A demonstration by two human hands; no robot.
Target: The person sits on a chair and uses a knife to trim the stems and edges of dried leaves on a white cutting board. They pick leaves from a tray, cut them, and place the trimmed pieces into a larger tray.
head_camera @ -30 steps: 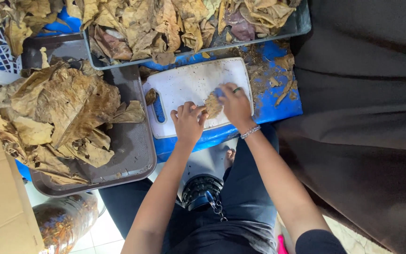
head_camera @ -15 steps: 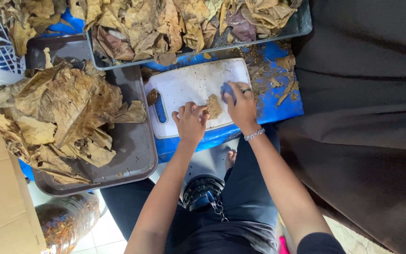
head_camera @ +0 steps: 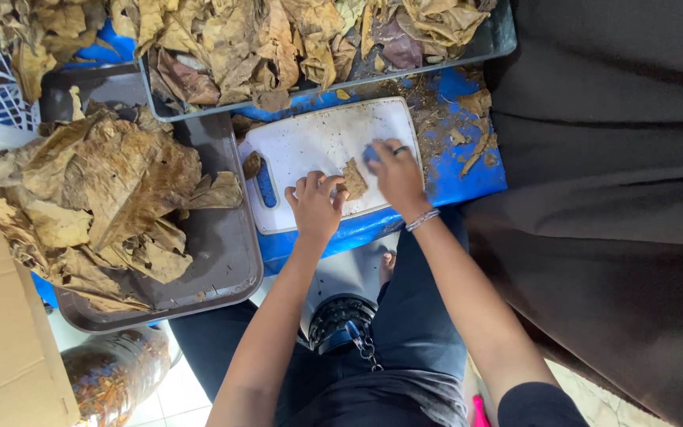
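A: What are the hands gripping?

B: The left hand (head_camera: 314, 207) rests with curled fingers on the white cutting board (head_camera: 310, 146), its fingertips pressing the near edge of a small brown leaf piece (head_camera: 353, 179). The right hand (head_camera: 395, 175) lies over the far side of the same piece, fingers closed around something blue (head_camera: 371, 153). I think it is a small tool, but most of it is hidden under the fingers.

A: Where is the leaf piece?

B: On the cutting board, near its lower edge, between the two hands and touching both.

A: And around the board?

B: The board lies on a blue table (head_camera: 468, 174). A small brown scrap (head_camera: 252, 164) sits at the board's left end, beside its handle slot. To the right of the board, leaf crumbs (head_camera: 468, 130) are scattered on the blue surface. Left of the board, a dark tray (head_camera: 223, 253) holds a heap of big dried leaves (head_camera: 104, 190). Above the board, a second tray (head_camera: 484, 43) is piled with more dried leaves (head_camera: 278, 39). Further left of the board is a cardboard box (head_camera: 1, 340), with a jar (head_camera: 112, 375) beside it.
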